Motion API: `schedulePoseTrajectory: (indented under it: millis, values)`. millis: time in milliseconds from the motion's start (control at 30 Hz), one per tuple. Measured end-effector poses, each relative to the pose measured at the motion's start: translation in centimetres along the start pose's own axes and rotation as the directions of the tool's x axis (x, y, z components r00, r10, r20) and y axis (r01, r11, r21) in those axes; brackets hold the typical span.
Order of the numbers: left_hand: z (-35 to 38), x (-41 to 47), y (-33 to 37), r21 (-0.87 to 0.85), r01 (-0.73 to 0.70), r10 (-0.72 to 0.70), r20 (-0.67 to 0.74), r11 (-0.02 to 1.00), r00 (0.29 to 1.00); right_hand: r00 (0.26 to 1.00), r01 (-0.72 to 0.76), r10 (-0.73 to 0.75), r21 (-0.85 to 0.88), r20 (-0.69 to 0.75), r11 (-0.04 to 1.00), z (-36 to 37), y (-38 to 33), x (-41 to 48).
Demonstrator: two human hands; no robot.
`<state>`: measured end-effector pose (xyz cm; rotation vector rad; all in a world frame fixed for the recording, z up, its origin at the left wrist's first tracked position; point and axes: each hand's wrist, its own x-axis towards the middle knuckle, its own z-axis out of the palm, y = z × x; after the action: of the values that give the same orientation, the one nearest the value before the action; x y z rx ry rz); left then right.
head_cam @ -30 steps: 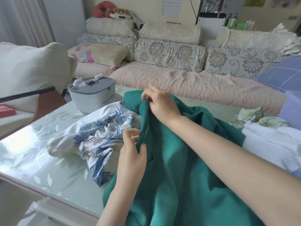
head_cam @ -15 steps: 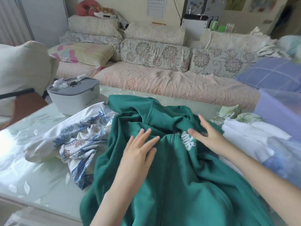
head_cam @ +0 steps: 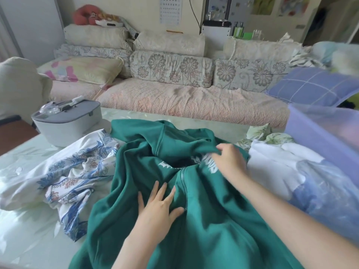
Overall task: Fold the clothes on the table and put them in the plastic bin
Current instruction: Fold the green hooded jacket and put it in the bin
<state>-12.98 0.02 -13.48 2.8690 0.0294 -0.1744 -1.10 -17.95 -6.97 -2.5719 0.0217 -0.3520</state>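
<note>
Green hoodie [head_cam: 213, 230], 1; left hand [head_cam: 159, 206] presses, right hand [head_cam: 229, 162] pinches it.

A glossy leaf-patterned table [head_cam: 23, 226] fills the lower frame. A grey lidded case [head_cam: 66, 125] stands at its upper left. A blue-floral white garment [head_cam: 73, 175] lies crumpled at left, touching a green zip hoodie [head_cam: 213, 220] at centre. At right lie a white garment [head_cam: 272, 164] and a leaf-print cloth [head_cam: 260, 133], beside a purple plastic bin [head_cam: 320, 136].

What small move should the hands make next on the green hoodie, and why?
Probably the right hand pulls the fold it pinches outward while the left hand presses flat, because the green hoodie lies bunched around its zipper.
</note>
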Motion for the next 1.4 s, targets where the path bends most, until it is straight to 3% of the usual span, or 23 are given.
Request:
schedulePoseTrajectory:
  millis: [100, 167, 233, 300, 333, 400, 533, 733, 900, 1033, 1133, 1233, 1333, 1400]
  values:
    - [0.2, 0.3, -0.4, 0.000, 0.006, -0.006, 0.021, 1.000, 1.000, 0.980, -0.131, 0.130, 0.004, -0.151, 0.991, -2.6, 1.7, 2.7]
    - [0.1, 0.6, -0.4, -0.011, 0.014, -0.014, 0.017, 1.000, 1.000, 0.979, -0.172, 0.163, -0.060, -0.126, 0.983, -3.2, 3.2, 3.6]
    - [-0.1, 0.6, -0.1, 0.022, 0.021, -0.021, 0.011, 1.000, 1.000, 0.988, -0.112, 0.118, -0.066, 0.098, 0.991, -2.7, 4.3, 3.8]
    - [0.0, 0.8, 0.3, 0.047, 0.014, -0.013, -0.027, 0.999, 1.000, 0.942, -0.070, 0.036, 0.093, 0.332, 0.993, -2.5, 4.6, 3.2]
    - [0.0, 0.9, 0.4, 0.026, 0.008, -0.005, -0.100, 1.000, 0.995, 0.928, -0.087, 0.012, 0.187, 0.371, 0.979, -2.7, 4.4, 2.9]
    - [-0.6, 1.0, 0.5, 0.002, -0.016, 0.016, -0.224, 1.000, 0.974, 0.954, -0.083, 0.004, 0.251, 0.300, 0.964, -3.4, 4.2, 3.1]
    - [-1.0, 1.5, 0.1, -0.038, -0.030, 0.014, -0.368, 0.999, 0.930, 0.978, 0.169, -0.167, -0.002, 0.128, 0.986, -3.7, 1.8, 3.4]
    - [-1.0, 1.8, -0.6, -0.117, -0.093, 0.028, -0.469, 0.989, 0.883, 0.909, 0.327, -0.325, 0.035, 0.260, 0.944, -0.5, -4.0, 3.9]
    - [-1.5, 3.3, -1.7, 0.026, -0.137, 0.129, -0.536, 0.990, 0.834, 0.879, 0.360, -0.352, 0.035, 0.322, 0.932, 2.0, -6.6, 4.8]
    - [-4.0, 6.3, -2.0, 0.128, -0.030, 0.093, -0.517, 0.991, 0.851, 0.857, 0.374, -0.357, 0.029, 0.372, 0.927, 2.6, -8.3, 6.1]
    - [-7.8, 9.9, -2.6, 0.078, 0.117, -0.078, -0.385, 0.990, 0.920, 0.842, 0.385, -0.358, 0.014, 0.404, 0.923, 3.0, -9.0, 7.0]
    - [-9.1, 12.2, -3.8, -0.040, 0.186, -0.189, -0.321, 0.982, 0.928, 0.836, 0.400, -0.339, -0.056, 0.432, 0.915, 3.7, -9.0, 7.3]
    - [-8.9, 13.0, -4.8, -0.117, 0.244, -0.268, -0.305, 0.963, 0.914, 0.842, 0.454, -0.371, -0.144, 0.392, 0.879, 4.7, -9.0, 7.3]
    - [-9.0, 13.2, -5.2, -0.159, 0.246, -0.285, -0.312, 0.956, 0.906, 0.863, 0.479, -0.417, -0.196, 0.287, 0.856, 4.9, -9.1, 7.4]
